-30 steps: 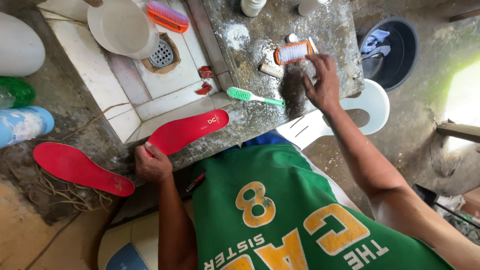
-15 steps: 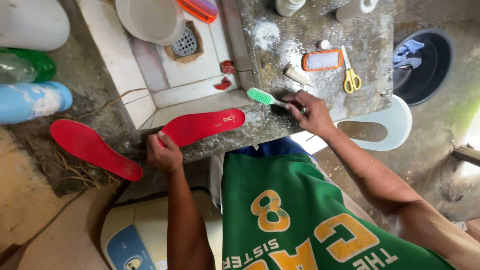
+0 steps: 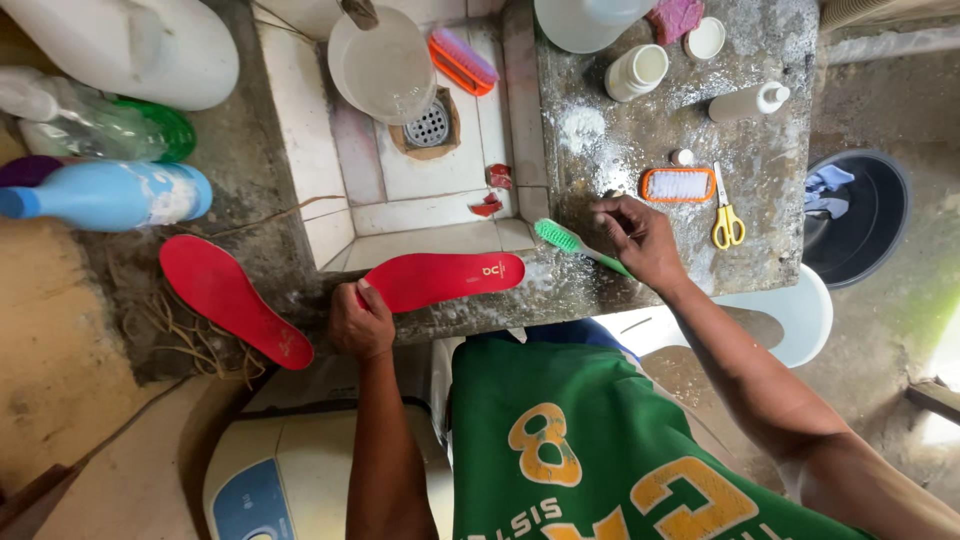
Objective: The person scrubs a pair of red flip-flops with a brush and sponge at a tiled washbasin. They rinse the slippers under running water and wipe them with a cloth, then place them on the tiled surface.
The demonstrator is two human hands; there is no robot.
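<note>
My left hand pins the heel end of a red shoe insole that lies along the front edge of the concrete counter. My right hand grips the handle of a green toothbrush, whose bristle head points left toward the insole. A second red insole lies apart on the rough ledge to the left. White powder is scattered on the counter around my right hand.
A tiled sink holds a white basin, an orange brush and a drain. On the counter sit an orange scrub brush, yellow scissors and white bottles. Plastic bottles lie left, a dark bucket right.
My right hand came back from the far side of the counter, near the orange scrub brush, and took hold of the green toothbrush. The left hand stays on the insole.
</note>
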